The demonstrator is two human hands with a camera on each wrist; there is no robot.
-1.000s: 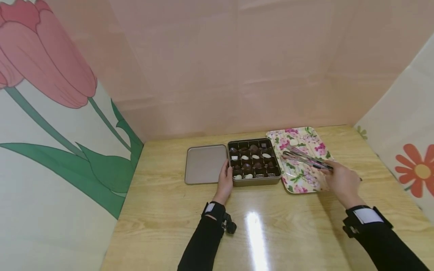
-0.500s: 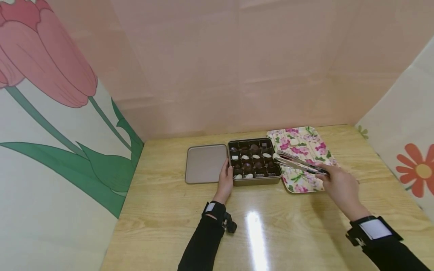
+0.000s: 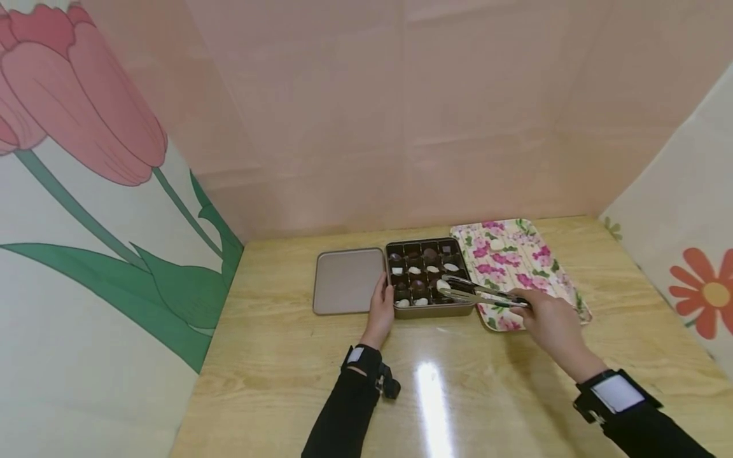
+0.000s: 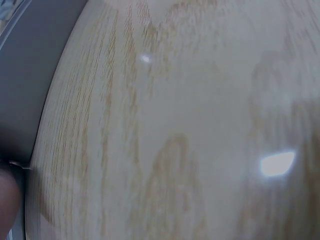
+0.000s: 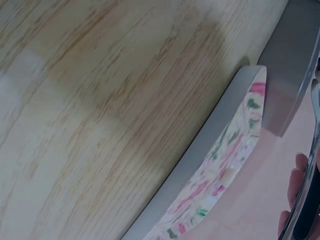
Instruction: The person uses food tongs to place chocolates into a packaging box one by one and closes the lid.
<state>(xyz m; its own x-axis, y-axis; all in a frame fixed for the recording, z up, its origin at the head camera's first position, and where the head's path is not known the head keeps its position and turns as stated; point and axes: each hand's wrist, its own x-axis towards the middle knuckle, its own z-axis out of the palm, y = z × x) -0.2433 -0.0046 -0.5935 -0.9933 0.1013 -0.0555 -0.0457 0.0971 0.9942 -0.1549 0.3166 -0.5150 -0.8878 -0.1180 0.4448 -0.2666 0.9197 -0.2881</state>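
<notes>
My right hand (image 3: 552, 327) grips a pair of metal tongs (image 3: 487, 294), their tips reaching over the right front part of an open tin (image 3: 432, 310). Between those tips sits a white chocolate (image 3: 443, 285). Dark and white chocolates fill much of the tin's divided black insert. Along the tin's left wall lies my left hand (image 3: 378, 313), fingers extended and touching the side, thumb near the front corner. In the right wrist view the dark tongs handle (image 5: 306, 210) shows against the fingers at the right edge.
Left of the tin lies its flat lid (image 3: 349, 282). A floral tray (image 3: 529, 262) stands right against the tin, with a pale piece (image 3: 495, 244) on it. Behind the wooden table (image 3: 275, 381) rises a pink backdrop.
My right hand has carried the tongs leftward from over the floral tray to over the tin, a white chocolate in their tips. The left hand has stayed at the tin's side.
</notes>
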